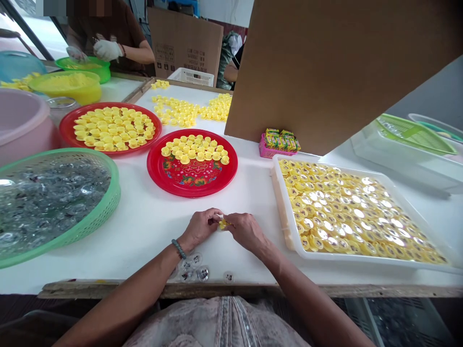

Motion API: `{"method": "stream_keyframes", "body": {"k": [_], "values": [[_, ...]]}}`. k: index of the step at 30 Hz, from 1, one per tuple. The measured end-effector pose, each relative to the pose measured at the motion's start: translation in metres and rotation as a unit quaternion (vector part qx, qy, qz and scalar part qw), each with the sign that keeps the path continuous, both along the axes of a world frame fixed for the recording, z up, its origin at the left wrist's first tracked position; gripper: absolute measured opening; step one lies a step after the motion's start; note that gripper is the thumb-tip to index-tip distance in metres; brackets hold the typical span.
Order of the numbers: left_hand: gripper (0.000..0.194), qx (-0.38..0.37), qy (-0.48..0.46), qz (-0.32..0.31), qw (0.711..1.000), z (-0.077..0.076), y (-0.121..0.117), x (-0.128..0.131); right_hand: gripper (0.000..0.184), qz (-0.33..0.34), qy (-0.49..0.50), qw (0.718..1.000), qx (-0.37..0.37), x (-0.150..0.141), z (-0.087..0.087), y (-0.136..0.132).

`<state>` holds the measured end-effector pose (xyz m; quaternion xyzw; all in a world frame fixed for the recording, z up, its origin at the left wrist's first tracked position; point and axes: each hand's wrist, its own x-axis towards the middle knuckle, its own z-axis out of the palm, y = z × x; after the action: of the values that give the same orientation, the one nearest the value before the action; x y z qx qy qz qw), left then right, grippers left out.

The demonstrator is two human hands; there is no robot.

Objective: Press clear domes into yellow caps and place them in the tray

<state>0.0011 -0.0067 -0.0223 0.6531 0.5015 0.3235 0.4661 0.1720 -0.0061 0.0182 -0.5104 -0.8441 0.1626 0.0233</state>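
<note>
My left hand [203, 224] and my right hand [245, 230] meet over the white table, fingers pinched from both sides on one small yellow plastic piece [223, 224]. Fingertips cover part of it, so its exact shape is hard to see. Several clear round discs with dark printed figures [202, 273] lie by my left forearm, near the table edge. Ahead of my hands is a red plate [191, 190] with yellow round pieces on its far half. To the right, a white tray [285, 226] holds rows of yellow pieces with shiny printed tops.
A green basket [115, 193] of clear discs stands left, beside a pink tub [25, 115]. Another red plate [67, 132] holds yellow pieces. A small pink basket [273, 151] sits before a large cardboard sheet [325, 72]. Across the table, a gloved co-worker's hand [107, 49] is over a green bowl.
</note>
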Motion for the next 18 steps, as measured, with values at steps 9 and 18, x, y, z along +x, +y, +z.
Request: {"method": "stream_keyframes", "body": {"k": [9,18], "values": [[0.027,0.01,-0.022,-0.005,1.0,-0.001,-0.003,0.001,0.007,-0.03,0.055,0.998,0.015,0.004,-0.006,-0.011],[0.026,0.006,-0.016,-0.017,1.0,0.001,0.0,-0.001,0.006,-0.013,0.005,1.0,0.014,0.001,0.0,-0.011]]}}
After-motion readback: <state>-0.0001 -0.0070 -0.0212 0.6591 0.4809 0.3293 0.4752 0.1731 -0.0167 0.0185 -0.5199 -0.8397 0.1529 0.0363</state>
